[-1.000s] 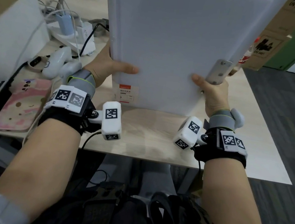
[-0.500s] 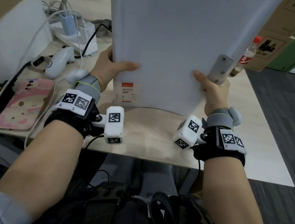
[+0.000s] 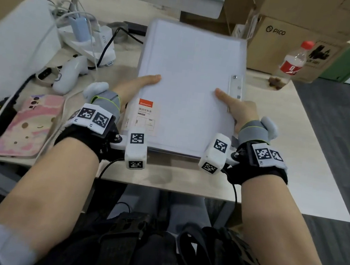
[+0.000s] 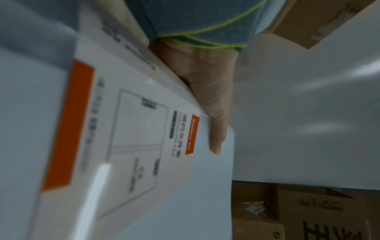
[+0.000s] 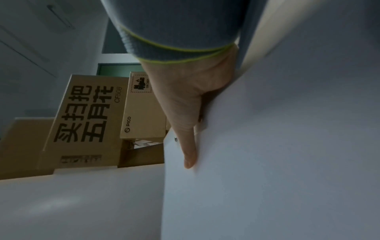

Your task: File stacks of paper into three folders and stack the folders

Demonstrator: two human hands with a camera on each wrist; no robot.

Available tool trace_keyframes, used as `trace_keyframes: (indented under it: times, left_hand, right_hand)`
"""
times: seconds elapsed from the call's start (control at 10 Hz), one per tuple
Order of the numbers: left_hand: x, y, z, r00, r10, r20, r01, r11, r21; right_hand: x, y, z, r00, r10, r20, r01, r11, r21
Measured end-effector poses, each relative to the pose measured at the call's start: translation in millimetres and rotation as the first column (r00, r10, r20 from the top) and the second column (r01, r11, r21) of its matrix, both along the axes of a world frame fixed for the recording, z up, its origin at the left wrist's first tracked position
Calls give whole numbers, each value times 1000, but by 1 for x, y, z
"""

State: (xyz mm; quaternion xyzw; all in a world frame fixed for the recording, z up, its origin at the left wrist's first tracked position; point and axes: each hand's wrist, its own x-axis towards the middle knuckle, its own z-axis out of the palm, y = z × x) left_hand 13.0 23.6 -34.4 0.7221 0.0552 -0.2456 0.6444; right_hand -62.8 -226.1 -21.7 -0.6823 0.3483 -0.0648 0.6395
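Holding the folder [image 3: 189, 85] by its two long sides, I have my left hand [image 3: 130, 88] on its left edge and my right hand [image 3: 237, 112] on its right edge. Each thumb lies flat on the top sheet of white paper, and the fingers of both hands are hidden under the folder, so both hands pinch it between thumb and fingers. From the left wrist view my left thumb [image 4: 216, 129] presses the paper just beside an orange-and-white label [image 4: 131, 142] near the folder's near left corner. From the right wrist view my right thumb [image 5: 189, 151] lies along the sheet beside a small metal rivet. A metal clip bar [image 3: 236, 86] runs along the folder's right edge just past my right thumb.

I see the folder lying over the middle of the bench [image 3: 280, 147], its near edge close to the bench's near edge; whether it rests on the surface I cannot tell. A pink phone case [image 3: 29, 125] lies at the near left corner, a white controller [image 3: 70, 72] and charger cables [image 3: 88, 37] along the left side, and a plastic bottle [image 3: 291, 63] at the far right corner, before cardboard boxes [image 3: 290, 43].
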Motion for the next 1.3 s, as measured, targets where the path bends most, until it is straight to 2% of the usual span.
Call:
trace_keyframes:
  times: [0.1, 0.2, 0.3, 0.4, 0.6, 0.7, 0.8, 0.9, 1.0, 1.2, 1.3]
  left_hand:
    - [-3, -1, -5, 997, -45, -57, 48, 998, 47]
    - [-1, 0, -8, 994, -50, -102, 64, 987, 146]
    - [2, -1, -6, 989, -78, -124, 107, 962, 250]
    - [5, -5, 0, 987, -119, -108, 152, 913, 378]
    - [7, -9, 7, 977, -161, -139, 211, 815, 540]
    - [10, -5, 10, 985, -154, -75, 169, 793, 586]
    - [14, 6, 13, 978, -203, -38, 185, 779, 599]
    - [12, 14, 13, 978, -210, 3, 174, 817, 549]
    - [7, 19, 15, 978, -202, 44, 158, 868, 470]
    - [-7, 41, -29, 989, -106, 100, 65, 936, 347]
    - [-2, 47, -34, 991, 9, 133, -46, 960, 276]
  right_hand:
    - [-1, 1, -8, 994, 16, -111, -29, 992, -121]
    - [-2, -2, -16, 966, 45, -255, -119, 951, -284]
    - [3, -8, -18, 925, 108, -365, -245, 902, -355]
    - [8, -13, -16, 880, 163, -445, -354, 850, -389]
    - [13, -13, -20, 875, 192, -445, -366, 863, -349]
    - [15, -16, -21, 864, 198, -463, -382, 857, -346]
    - [14, -24, -23, 864, 208, -459, -381, 865, -326]
    - [7, -29, -25, 868, 242, -433, -369, 899, -237]
    - [8, -47, -36, 920, 251, -302, -304, 942, -143]
    - [-30, -46, -62, 954, 274, -119, -274, 962, 15]
    - [-35, -54, -49, 978, 207, 0, -207, 978, 0]
